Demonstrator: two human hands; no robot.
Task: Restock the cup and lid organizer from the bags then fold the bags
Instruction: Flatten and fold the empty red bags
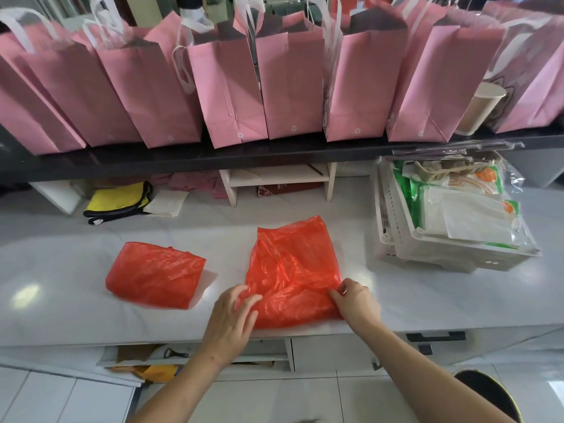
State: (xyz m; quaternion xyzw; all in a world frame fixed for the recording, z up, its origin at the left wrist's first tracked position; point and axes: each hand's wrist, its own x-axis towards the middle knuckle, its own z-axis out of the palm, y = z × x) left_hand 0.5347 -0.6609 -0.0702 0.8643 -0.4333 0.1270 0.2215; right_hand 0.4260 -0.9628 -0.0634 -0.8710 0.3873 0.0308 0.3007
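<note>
Head view, desk: a pale, glossy white marble-look desk (427,300) runs across the middle, with white drawers under its front edge.

Bag being worked on: a thin, crinkly red-orange plastic bag (293,270) lies flat on the desk, pretty much dead centre and close to the front edge. Looks partly folded, handles bunched on top.

Left hand (233,315): rests on the bag's near left corner, fingers spread and fairly straight, pressing the plastic down. No real grip there, just flat fingers.

Right hand (357,303): at the bag's near right edge, thumb and fingertips pinched together on the plastic, so the grip is clamped on the bag.

Second bag: another red-orange plastic bag, already folded into a squarish packet (155,274), sits on the desk to the left, well apart from the first one and from both hands.

Back shelf: a black shelf (213,158) above the desk carries a row of upright pink non-woven tote bags with white handles (232,87). A beige paper cup with a lid (480,108) is wedged between two of them on the right.

Right side: a white slotted plastic basket (406,239) holds clear and green-printed packets.

Under the shelf: a yellow cloth with black trim (119,199) and a small white wooden rack (277,181).
</note>
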